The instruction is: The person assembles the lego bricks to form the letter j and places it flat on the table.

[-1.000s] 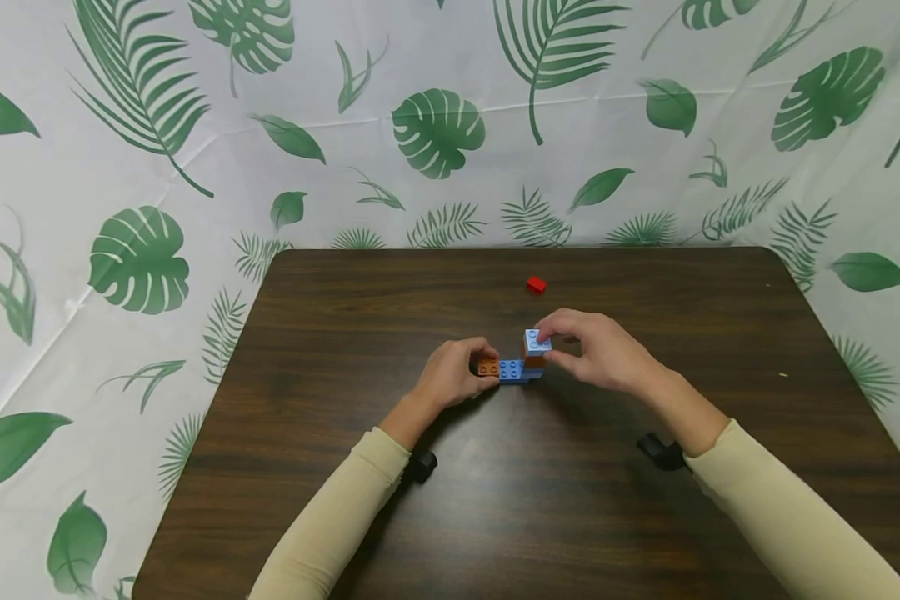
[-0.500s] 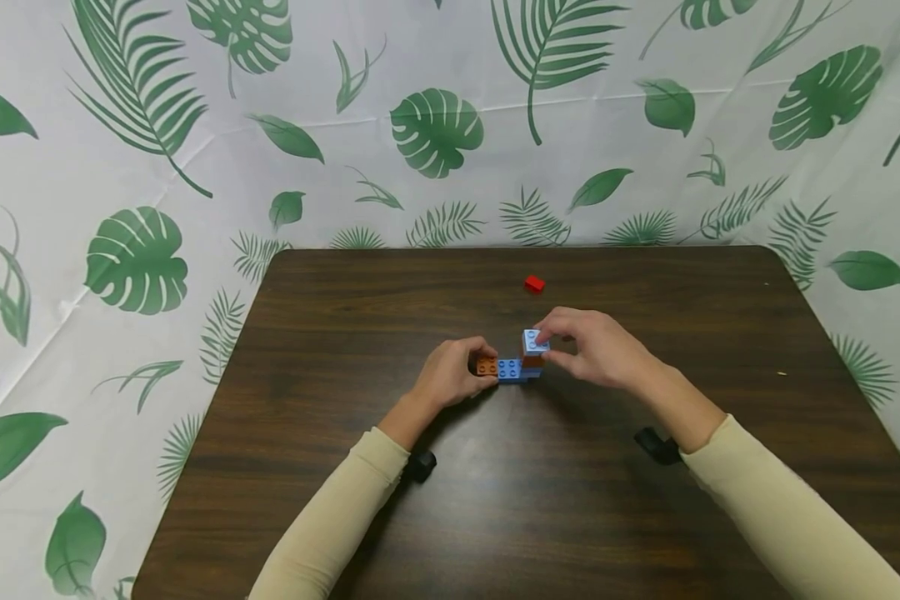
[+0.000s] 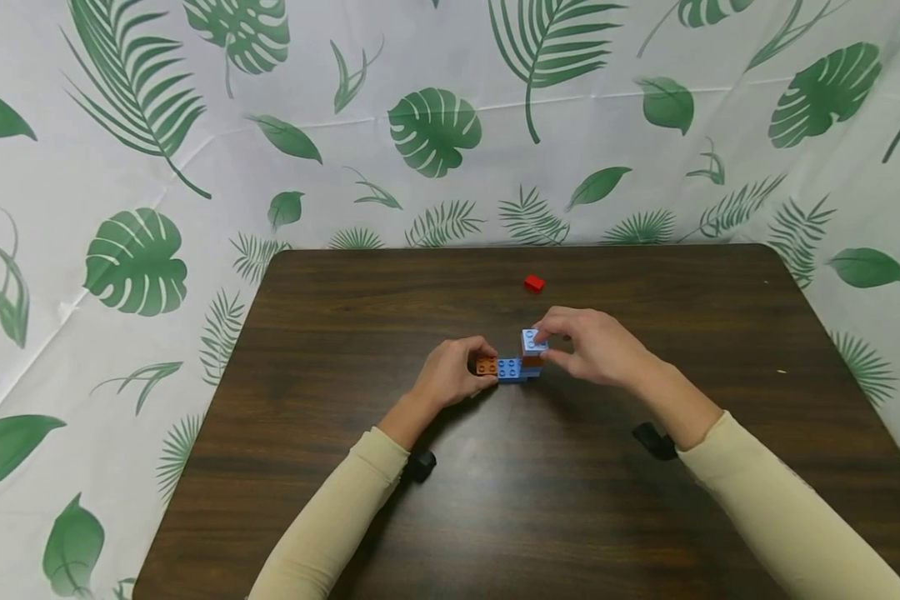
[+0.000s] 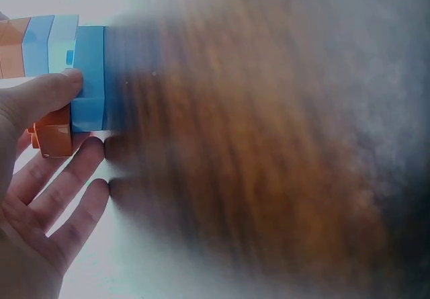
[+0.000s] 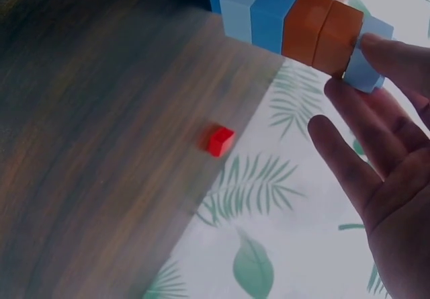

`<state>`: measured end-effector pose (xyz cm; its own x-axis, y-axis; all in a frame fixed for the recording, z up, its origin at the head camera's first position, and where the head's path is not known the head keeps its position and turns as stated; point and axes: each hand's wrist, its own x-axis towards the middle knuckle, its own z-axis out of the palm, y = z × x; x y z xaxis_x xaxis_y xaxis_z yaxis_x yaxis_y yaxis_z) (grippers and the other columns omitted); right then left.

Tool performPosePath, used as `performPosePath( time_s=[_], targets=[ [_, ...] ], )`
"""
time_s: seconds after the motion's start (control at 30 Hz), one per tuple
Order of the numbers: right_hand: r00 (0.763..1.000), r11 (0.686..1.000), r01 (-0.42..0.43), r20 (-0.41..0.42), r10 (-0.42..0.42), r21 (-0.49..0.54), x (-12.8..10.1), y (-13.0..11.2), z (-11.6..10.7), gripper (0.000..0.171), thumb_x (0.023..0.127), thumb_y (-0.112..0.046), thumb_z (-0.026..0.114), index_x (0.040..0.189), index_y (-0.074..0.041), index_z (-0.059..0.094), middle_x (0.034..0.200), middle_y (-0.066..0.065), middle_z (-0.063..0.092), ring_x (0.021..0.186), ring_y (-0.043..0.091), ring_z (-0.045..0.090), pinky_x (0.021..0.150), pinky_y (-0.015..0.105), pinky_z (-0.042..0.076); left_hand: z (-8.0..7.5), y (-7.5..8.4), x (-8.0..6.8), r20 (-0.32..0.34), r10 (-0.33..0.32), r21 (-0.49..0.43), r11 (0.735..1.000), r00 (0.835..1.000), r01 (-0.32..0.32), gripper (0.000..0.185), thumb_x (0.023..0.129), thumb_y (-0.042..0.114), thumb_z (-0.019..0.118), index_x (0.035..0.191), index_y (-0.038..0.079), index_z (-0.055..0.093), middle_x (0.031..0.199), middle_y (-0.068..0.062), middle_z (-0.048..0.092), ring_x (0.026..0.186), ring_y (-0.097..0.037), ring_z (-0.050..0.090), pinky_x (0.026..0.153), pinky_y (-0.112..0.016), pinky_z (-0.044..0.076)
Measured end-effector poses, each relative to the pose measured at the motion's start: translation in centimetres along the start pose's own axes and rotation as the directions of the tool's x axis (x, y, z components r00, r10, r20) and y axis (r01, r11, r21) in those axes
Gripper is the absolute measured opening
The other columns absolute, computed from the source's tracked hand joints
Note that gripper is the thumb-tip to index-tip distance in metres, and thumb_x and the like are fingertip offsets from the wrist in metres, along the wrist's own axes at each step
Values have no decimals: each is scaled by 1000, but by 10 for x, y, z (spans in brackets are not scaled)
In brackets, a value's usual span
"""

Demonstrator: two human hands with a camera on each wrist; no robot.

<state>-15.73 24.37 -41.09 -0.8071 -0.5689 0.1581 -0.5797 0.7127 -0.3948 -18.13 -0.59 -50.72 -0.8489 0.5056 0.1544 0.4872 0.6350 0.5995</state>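
Note:
A structure of toy building bricks stands on the table, low on its left and rising as a tower on its right. With thumb and fingers, my left hand (image 3: 452, 375) pinches the orange brick (image 3: 487, 366) at the low end, beside a blue brick (image 3: 508, 369); in the left wrist view the thumb also touches the blue base (image 4: 89, 77). My right hand (image 3: 600, 346) pinches the light blue brick (image 3: 529, 342) topping the tower. Beneath that brick, the right wrist view has two orange bricks (image 5: 321, 33), then a blue brick (image 5: 274, 15) and a paler one (image 5: 240, 9).
A small red brick (image 3: 534, 283) lies alone near the far edge of the dark wooden table (image 3: 375, 308). Behind the table hangs a white cloth (image 3: 495, 158) printed with green leaves. Black wrist mounts (image 3: 422, 465) sit under both forearms.
Both hands keep their grip on the bricks, and the structure stays in place. The whole head view has shifted very slightly.

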Motion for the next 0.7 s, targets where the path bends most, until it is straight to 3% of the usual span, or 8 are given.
performPosePath(
  time_s=[0.43,0.7],
  targets=[
    [999,999,-46,11,46,17,-1,-1,3,24,80,-17,78,102,-22,68,103,-8,61,81,18,60,77,39,52,-1,0,0,12,-8,-9,1000,1000,8,29,76,32,81,100,24,68,91,11,67,78,-5,59,70,-26,48],
    [999,999,-36,-16,36,36,-5,2,11,25,84,-18,74,103,-24,59,107,-8,57,75,17,55,65,32,46,-1,1,-1,10,-8,6,1000,1000,8,29,76,32,81,100,24,67,89,12,66,75,-5,58,69,-26,48]
  ],
)
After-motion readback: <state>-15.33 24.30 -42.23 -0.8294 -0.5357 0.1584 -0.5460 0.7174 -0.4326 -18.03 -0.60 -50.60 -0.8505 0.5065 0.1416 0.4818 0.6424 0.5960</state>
